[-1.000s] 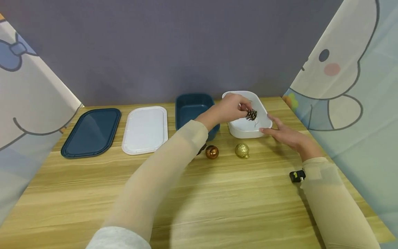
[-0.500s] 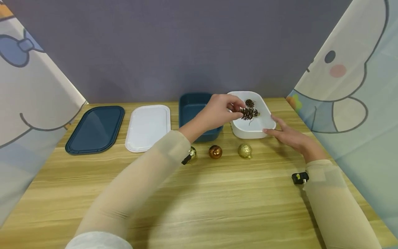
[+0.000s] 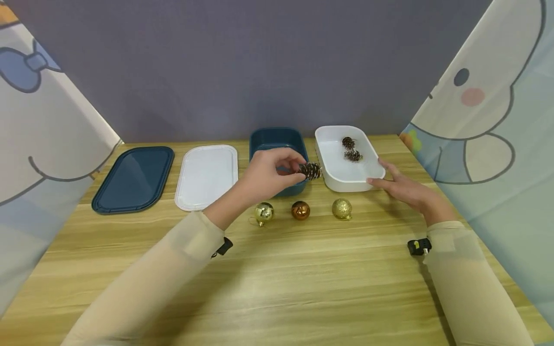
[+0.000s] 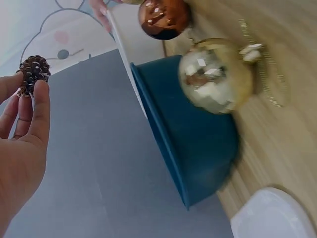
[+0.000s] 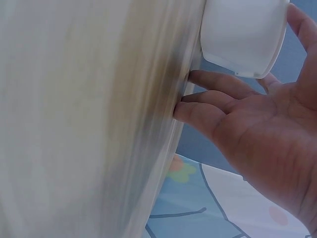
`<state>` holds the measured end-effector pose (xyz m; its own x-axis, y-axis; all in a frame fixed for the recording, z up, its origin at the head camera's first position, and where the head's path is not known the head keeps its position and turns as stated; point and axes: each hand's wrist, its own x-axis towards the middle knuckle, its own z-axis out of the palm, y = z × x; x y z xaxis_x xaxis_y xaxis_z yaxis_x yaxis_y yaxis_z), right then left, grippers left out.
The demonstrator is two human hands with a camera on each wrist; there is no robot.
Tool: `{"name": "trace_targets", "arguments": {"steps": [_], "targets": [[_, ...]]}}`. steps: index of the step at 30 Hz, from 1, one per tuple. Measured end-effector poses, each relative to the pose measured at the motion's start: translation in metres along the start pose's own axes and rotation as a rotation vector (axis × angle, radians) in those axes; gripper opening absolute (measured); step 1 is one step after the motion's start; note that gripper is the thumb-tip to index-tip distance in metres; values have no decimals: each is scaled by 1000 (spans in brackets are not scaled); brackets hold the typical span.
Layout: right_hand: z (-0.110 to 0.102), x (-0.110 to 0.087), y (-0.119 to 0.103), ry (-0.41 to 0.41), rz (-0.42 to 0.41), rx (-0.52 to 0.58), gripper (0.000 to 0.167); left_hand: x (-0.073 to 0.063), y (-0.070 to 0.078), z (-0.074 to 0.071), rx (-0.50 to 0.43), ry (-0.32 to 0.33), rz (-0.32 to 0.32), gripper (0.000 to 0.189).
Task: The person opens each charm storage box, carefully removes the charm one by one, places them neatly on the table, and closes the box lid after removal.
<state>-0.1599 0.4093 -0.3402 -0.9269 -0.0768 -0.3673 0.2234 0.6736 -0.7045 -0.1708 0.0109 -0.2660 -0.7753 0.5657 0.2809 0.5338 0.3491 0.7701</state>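
Your left hand pinches a pinecone in the air by the blue box. Your right hand, fingers loosely spread, touches the white box, which holds two smaller pinecones. Three baubles sit in front.

Your left hand pinches a pine cone; a gold ball and copper ball lie near a blue box

- Head: looks forward and down across the tabletop.
- Left wrist: rolled, near the blue box.
- Right wrist: low, near the white box.
- Head also covers both boxes.
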Motion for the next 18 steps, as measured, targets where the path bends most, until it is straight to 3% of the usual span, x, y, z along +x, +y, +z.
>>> {"name": "trace_targets", "arguments": {"steps": [6, 18], "targets": [[0, -1, -2, 6, -3, -6, 104, -22, -7, -8, -10, 3, -29, 22], [-1, 1, 1, 5, 9, -23, 104, -68, -22, -17, -27, 34, -22, 11]]}}
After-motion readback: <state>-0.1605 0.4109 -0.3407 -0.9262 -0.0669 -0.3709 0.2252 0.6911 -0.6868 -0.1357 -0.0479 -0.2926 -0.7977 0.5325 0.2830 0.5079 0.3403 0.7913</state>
